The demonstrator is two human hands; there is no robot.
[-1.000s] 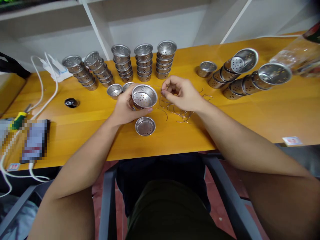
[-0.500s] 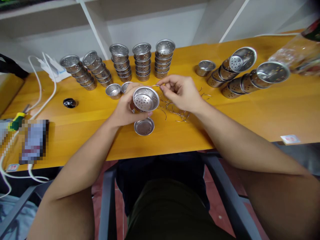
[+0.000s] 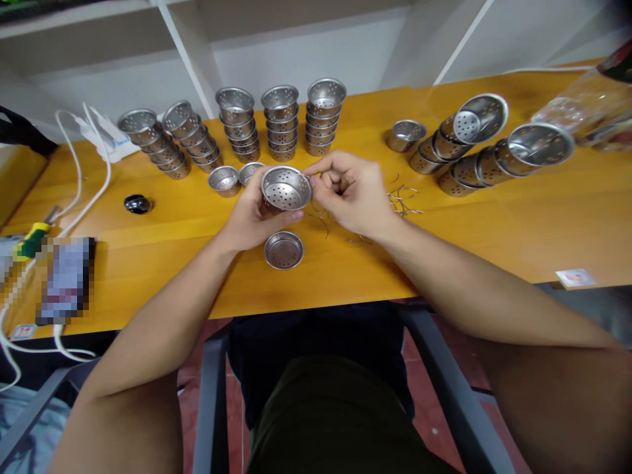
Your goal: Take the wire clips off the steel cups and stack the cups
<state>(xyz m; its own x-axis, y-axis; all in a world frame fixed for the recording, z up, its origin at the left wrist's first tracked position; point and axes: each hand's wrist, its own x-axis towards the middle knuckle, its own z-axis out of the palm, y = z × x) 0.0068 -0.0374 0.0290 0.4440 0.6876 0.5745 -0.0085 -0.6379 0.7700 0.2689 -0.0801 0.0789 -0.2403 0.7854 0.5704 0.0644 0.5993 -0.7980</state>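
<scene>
My left hand is closed around a perforated metal strainer basket, held a little above the table with its mouth tilted towards me. Against the basket's right rim, the thumb and index finger of my right hand pinch a thin curved wire; most of it is hidden by the fingertips. Several loose curved wires lie under and beside the right hand. Just in front of the held basket, a shallow round metal basket rests on the table. Behind my left hand stand two small baskets, one in plain sight and one partly covered.
Stacked metal baskets line the back of the wooden table. Leaning stacks and a single basket are on the right. At left lie a black shiny object, a phone, white cables and a yellow-green screwdriver.
My right hand has brought the wire down and left to the basket's rim. The basket has shifted slightly up and left, with my left hand still around it.
</scene>
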